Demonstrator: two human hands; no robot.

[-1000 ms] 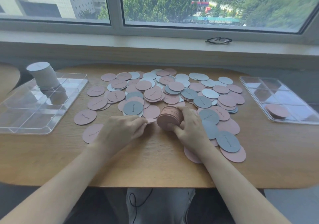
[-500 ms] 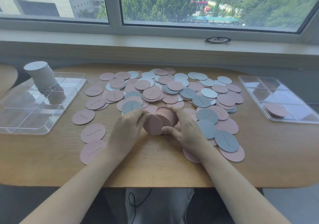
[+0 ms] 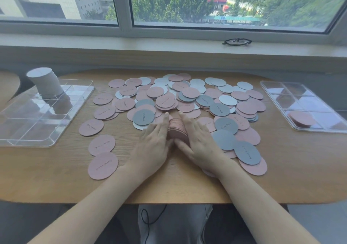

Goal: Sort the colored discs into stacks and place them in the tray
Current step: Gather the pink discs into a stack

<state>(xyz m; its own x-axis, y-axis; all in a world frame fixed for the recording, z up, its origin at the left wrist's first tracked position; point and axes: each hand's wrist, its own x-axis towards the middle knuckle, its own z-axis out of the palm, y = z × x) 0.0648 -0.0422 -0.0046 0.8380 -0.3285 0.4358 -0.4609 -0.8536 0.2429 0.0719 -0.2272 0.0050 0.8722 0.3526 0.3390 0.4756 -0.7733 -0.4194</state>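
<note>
A thick stack of pink discs (image 3: 177, 129) stands on edge on the wooden table, pressed between my left hand (image 3: 154, 146) and my right hand (image 3: 201, 144), fingers flat against each end. Many loose pink, grey and white discs (image 3: 187, 97) lie scattered behind and to the right. A clear tray (image 3: 300, 101) at the right holds a short pink stack (image 3: 301, 118) in a near compartment. A second clear tray (image 3: 22, 131) at the left holds a tall white stack (image 3: 45, 83) in its far corner.
Single pink discs (image 3: 102, 165) lie left of my hands near the front edge. Black glasses (image 3: 237, 41) rest on the window sill beyond the table. The table's rounded front edge runs just under my forearms.
My left hand added a pink disc to the stack's end, then both hands turned flat and squeezed the stack together from either side.
</note>
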